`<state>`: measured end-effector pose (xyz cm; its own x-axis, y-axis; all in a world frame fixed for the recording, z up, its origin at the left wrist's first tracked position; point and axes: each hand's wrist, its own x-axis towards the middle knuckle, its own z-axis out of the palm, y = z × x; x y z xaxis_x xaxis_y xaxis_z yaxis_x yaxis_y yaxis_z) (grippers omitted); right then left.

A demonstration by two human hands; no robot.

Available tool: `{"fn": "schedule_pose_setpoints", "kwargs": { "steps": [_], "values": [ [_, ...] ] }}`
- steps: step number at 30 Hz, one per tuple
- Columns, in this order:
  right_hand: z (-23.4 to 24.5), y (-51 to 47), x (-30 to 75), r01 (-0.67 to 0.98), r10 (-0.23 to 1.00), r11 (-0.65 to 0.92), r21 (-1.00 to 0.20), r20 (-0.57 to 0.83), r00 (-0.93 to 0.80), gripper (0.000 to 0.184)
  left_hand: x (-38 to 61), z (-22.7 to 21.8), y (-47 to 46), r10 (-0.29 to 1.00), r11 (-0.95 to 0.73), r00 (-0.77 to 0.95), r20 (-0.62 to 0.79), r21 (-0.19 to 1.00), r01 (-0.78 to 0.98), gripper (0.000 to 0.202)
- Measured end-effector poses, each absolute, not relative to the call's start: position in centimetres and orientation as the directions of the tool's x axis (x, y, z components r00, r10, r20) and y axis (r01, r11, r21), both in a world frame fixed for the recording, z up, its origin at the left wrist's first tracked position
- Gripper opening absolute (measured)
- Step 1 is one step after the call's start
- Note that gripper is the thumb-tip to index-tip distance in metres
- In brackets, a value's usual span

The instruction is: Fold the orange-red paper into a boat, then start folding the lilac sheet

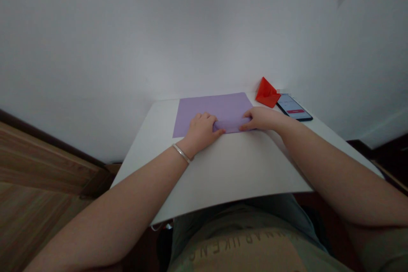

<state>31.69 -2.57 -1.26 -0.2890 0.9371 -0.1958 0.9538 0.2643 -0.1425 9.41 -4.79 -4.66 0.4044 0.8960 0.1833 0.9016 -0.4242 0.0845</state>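
Left hand [200,133] and right hand [259,119] pressed down on folded lilac paper [214,110], fingers [204,117] open, on white desk [223,170], near red folded paper [267,92] and phone [293,107].

From my remote feed, a folded red paper piece [267,92] sits at 1 o'clock on the white counter [229,170], just beside a lit smartphone [293,107] (its screen is too small for me to read). A wooden panel [41,157] shows at 9 o'clock.

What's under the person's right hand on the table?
The right hand rests on a folded edge of lilac paper, which lies on a white tabletop. The paper beneath the palm is covered, so its layers cannot be seen.
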Motion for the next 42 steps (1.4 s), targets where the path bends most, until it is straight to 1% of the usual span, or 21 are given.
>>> {"fn": "schedule_pose_setpoints", "kwargs": {
  "steps": [7,13,21,26,30,33,38,42],
  "values": [
    [-0.5,-2.8,32.8,0.968,0.935,0.246,-0.058,-0.249,-0.252,0.046,9.4,-4.8,-4.9,0.898,-0.421,0.402,0.18,0.085,0.903,0.044],
    [-0.9,-2.3,33.7,0.965,0.928,0.252,-0.078,-0.263,-0.263,0.039,9.3,-4.9,-4.9,0.898,-0.421,0.403,0.176,0.081,0.903,0.043],
    [-0.9,-2.2,34.0,0.968,0.923,0.247,-0.047,-0.291,-0.25,0.034,9.4,-4.8,-4.9,0.898,-0.42,0.403,0.177,0.065,0.905,0.044],
    [-1.1,-2.2,34.2,0.957,0.92,0.284,-0.06,-0.265,-0.289,0.034,9.3,-4.9,-4.8,0.893,-0.429,0.412,0.179,0.067,0.901,0.043],
    [-1.1,-2.4,34.6,0.948,0.904,0.304,-0.097,-0.284,-0.319,0.027,9.3,-5.0,-4.8,0.901,-0.415,0.399,0.171,0.07,0.907,0.043],
    [-1.0,-2.5,34.9,0.952,0.895,0.285,-0.114,-0.325,-0.307,0.023,9.3,-5.0,-4.8,0.9,-0.417,0.4,0.174,0.073,0.906,0.042],
    [-1.2,-2.3,35.3,0.962,0.902,0.242,-0.123,-0.336,-0.27,0.022,9.3,-5.0,-4.8,0.897,-0.423,0.405,0.18,0.077,0.903,0.043],
    [-1.3,-2.1,35.5,0.969,0.904,0.206,-0.137,-0.353,-0.242,0.018,9.3,-4.9,-4.8,0.899,-0.421,0.404,0.168,0.08,0.904,0.043]
  ]
}}
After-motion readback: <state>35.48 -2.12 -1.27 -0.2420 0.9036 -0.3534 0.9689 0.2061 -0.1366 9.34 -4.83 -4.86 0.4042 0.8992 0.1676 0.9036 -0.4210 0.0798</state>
